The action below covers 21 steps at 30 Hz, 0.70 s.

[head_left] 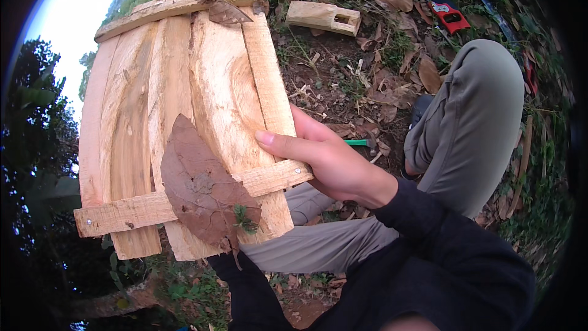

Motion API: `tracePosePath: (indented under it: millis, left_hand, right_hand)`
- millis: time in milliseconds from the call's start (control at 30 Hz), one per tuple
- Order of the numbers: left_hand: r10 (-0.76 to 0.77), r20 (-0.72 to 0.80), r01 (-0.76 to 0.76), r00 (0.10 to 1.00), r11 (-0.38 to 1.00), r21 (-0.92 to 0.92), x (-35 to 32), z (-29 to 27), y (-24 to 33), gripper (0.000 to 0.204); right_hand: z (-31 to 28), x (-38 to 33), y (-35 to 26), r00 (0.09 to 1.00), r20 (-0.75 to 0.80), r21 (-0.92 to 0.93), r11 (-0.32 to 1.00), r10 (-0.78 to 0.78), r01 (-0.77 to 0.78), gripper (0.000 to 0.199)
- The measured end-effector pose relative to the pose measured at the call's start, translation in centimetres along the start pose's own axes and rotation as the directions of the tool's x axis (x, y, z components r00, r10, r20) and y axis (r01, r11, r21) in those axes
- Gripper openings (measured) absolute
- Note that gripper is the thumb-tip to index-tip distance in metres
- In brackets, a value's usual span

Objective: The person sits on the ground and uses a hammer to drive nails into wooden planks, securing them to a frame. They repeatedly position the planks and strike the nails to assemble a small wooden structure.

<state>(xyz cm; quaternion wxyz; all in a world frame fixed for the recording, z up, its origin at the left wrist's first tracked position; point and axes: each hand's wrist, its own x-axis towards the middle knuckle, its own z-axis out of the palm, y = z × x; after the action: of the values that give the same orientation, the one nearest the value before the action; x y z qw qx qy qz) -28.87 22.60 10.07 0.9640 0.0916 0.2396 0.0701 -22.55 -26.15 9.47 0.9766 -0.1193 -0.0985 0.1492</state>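
We note a wooden panel (131, 147) of rough, pale slats, raised above the ground (334, 95) in front of us and joined by two crosspieces: an upper batten (153, 13) along its top edge and a lower batten (128, 213) near its bottom edge, with nail heads at both ends of the latter. Our right hand (343, 162) is clamped on the panel's right edge, just above the lower batten's right end, thumb flat on the front face. Our left hand is hidden; its dark sleeve (248, 294) runs up behind the panel's bottom edge, so we cannot tell its state. A large brown leaf (202, 184) lies across the lower batten; a smaller dry leaf (226, 13) overlaps the upper one near the top right corner. On the ground beyond, we record a wooden block (315, 17) with a rectangular opening and, well apart from it, a red-handled saw (451, 18).
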Motion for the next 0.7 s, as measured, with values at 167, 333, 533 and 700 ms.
tracePosePath:
  millis: [167, 333, 533, 700]
  left_hand:
    - [-0.127, 0.032, 0.129, 0.991, 0.991, -0.037, 3.7, 3.2, -1.6, 0.025]
    - [-0.179, 0.035, 0.181, 0.983, 0.983, -0.038, 5.0, 4.2, -2.7, 0.028]
    - [-0.197, 0.02, 0.197, 0.98, 0.98, -0.018, 4.6, 4.8, -3.0, 0.032]
    - [-0.224, 0.037, 0.224, 0.974, 0.974, -0.016, 4.4, 5.8, -3.3, 0.034]
  right_hand:
    - [-0.4, 0.2, -0.1, 0.998, -0.057, 0.055, 0.998, 0.014, -0.011, 0.064]
    - [-0.4, 0.2, -0.3, 0.997, -0.079, 0.055, 0.998, -0.001, 0.005, 0.063]
    - [0.0, -0.2, -0.4, 0.999, -0.041, 0.035, 0.999, 0.005, -0.004, 0.066]
    - [0.4, -0.8, -0.8, 1.0, 0.006, 0.024, 1.0, -0.017, 0.016, 0.066]
